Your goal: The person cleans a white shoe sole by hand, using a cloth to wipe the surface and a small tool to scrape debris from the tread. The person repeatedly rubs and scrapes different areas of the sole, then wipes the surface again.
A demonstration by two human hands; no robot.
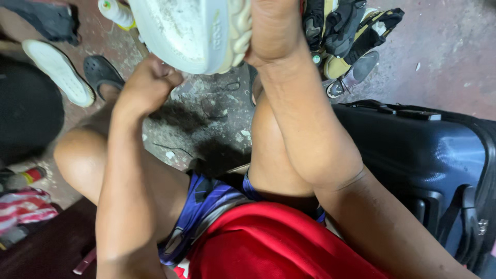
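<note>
Left hand fisted just under the lower edge of a white shoe, pinching something too small to tell. Shoe raised above the floor, sole toward the camera, long axis slanting up-left, grimy and scuffed. Right hand clasped around its right side.

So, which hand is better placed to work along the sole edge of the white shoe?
Probably the left hand: its closed fist sits right at the sole edge, while the right hand is busy gripping the white shoe.
</note>
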